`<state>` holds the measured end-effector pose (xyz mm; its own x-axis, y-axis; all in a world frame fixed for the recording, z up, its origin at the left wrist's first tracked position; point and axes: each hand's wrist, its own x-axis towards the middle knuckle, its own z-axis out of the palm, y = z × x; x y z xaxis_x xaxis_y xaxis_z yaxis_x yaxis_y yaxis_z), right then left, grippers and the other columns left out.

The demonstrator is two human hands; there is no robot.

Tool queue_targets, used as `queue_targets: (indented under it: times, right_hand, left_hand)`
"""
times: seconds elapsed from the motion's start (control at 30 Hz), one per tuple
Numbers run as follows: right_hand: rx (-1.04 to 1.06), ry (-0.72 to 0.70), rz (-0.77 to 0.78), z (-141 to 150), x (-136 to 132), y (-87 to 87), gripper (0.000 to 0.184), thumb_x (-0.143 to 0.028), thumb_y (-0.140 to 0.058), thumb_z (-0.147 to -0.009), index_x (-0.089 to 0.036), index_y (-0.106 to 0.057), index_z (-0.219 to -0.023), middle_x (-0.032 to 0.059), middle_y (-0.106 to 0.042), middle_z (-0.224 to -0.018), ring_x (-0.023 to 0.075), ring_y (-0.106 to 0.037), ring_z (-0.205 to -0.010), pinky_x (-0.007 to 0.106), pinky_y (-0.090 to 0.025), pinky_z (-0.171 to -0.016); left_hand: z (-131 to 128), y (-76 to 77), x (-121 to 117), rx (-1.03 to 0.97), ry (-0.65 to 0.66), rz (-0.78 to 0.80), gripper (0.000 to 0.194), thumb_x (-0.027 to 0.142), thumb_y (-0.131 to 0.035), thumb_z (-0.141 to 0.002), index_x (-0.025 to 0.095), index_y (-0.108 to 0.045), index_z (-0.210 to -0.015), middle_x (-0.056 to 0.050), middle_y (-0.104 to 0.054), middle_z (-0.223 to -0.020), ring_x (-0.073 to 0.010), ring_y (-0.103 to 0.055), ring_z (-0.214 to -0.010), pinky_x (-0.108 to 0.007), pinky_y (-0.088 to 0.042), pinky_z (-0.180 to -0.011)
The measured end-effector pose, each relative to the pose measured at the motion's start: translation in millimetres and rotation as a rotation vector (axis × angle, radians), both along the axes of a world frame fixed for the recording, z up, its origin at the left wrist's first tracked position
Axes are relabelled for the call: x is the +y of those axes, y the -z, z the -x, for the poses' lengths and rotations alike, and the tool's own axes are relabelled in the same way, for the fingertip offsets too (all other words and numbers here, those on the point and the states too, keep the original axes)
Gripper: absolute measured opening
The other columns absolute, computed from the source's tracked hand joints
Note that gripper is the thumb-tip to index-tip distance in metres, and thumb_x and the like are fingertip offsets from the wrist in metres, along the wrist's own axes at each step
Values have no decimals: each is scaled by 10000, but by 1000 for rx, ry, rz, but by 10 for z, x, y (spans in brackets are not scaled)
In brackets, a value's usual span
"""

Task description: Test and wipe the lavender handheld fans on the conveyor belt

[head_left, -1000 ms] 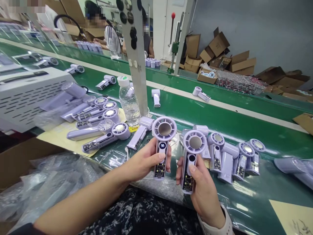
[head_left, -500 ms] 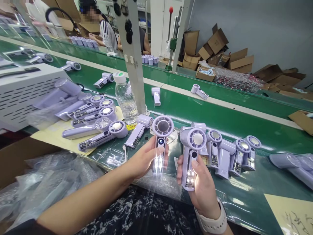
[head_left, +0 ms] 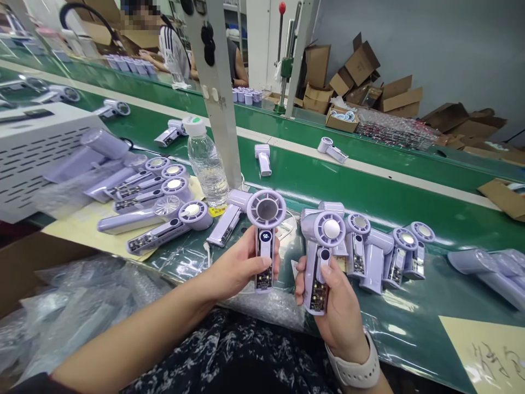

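Observation:
My left hand (head_left: 238, 268) grips the handle of a lilac handheld fan (head_left: 266, 230) held upright; its small display is lit and shows a number, and the circuit board shows in the open handle. My right hand (head_left: 338, 306) is wrapped round a second lilac fan (head_left: 322, 249), thumb on its front, turned a little to the left. Both are held above the near edge of the green bench (head_left: 410, 306).
A row of fans (head_left: 385, 251) stands right of my hands, another group (head_left: 159, 202) lies left on yellow paper. A water bottle (head_left: 207, 164), a metal post (head_left: 215, 93), a white vented box (head_left: 36, 153), plastic bags (head_left: 82, 306) and seated people (head_left: 172, 46) beyond the conveyor.
The bright lights at the bottom of both fan handles, on half a second ago, are off now. The right fan has turned slightly left. Both hands stay about where they were.

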<state>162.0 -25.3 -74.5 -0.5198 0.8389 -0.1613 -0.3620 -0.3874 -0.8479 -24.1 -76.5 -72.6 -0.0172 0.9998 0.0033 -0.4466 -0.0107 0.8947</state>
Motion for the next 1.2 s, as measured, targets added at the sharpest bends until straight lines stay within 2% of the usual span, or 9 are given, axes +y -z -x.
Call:
queue_targets:
  times: [0.23,0.53,0.67,0.77,0.83,0.9,0.97,1.1,1.2]
  right_hand:
    - [3,-20,8,-10,-6,-2,271,-463,-674,-911,-195,-665,-954,28,-679,-896,115,-613,-596,223,-522,-511]
    - [21,15,31,-16,-38,-6,270,-456,-699,-901,-197,-666,-971,25,-679,-899,122,-620,-610,228,-536,-511]
    - [95,-32,69,-44,-19,20,400,-584,-669,-910,-187,-709,-942,32,-716,-842,114,-612,-535,217,-523,-466]
    - [114,-36,123,-68,-26,18,491,-649,-668,-889,-177,-779,-969,83,-787,-923,171,-724,-701,264,-620,-663]
    - [118,9,153,-68,-47,-8,419,-583,-758,-849,-205,-800,-1025,85,-812,-1014,208,-762,-863,292,-633,-794]
    - [143,6,164,-62,-71,-48,364,-514,-812,-823,-236,-805,-1058,76,-818,-1059,232,-772,-912,316,-642,-790]
    - [176,-2,145,-60,-88,-88,313,-473,-828,-820,-251,-812,-1041,66,-822,-1058,241,-780,-896,333,-647,-774]
    - [180,82,101,-71,-71,-122,222,-417,-845,-818,-248,-822,-960,35,-828,-976,192,-775,-855,269,-628,-800]
    - [165,119,121,-64,-36,-131,201,-404,-787,-870,-248,-811,-996,42,-809,-992,204,-749,-905,292,-617,-813]
  left_hand:
    - [-11,-36,-17,16,86,-42,386,390,-750,-853,200,-474,-1045,-7,-614,-863,-147,-593,-738,-291,-488,-691]
    - [-4,-10,-31,67,68,-28,413,417,-759,-843,198,-483,-1058,-1,-617,-854,-141,-592,-737,-274,-487,-665]
    - [-6,-47,1,181,-18,110,540,408,-819,-787,208,-450,-1126,-33,-643,-983,-181,-677,-785,-305,-527,-682]
    - [-49,-83,10,175,-36,158,707,507,-868,-710,234,-394,-1158,-41,-683,-986,-200,-705,-729,-331,-560,-661]
    - [-97,-100,-7,173,-52,148,703,668,-780,-731,241,-386,-1128,-35,-707,-908,-200,-692,-648,-330,-558,-596]
    - [-146,-121,-39,227,-117,136,646,771,-605,-811,241,-402,-1121,-43,-722,-859,-200,-674,-599,-316,-533,-538]
    - [-185,-160,-75,291,-208,107,607,783,-487,-871,236,-440,-1131,-46,-724,-830,-192,-652,-582,-306,-510,-524]
    - [-223,-269,-101,268,-283,71,557,737,-505,-898,234,-492,-1137,-29,-708,-795,-180,-619,-602,-294,-497,-553]
    - [-217,-294,-66,91,-148,109,581,720,-582,-871,231,-492,-1173,-28,-702,-798,-186,-633,-659,-281,-498,-582]
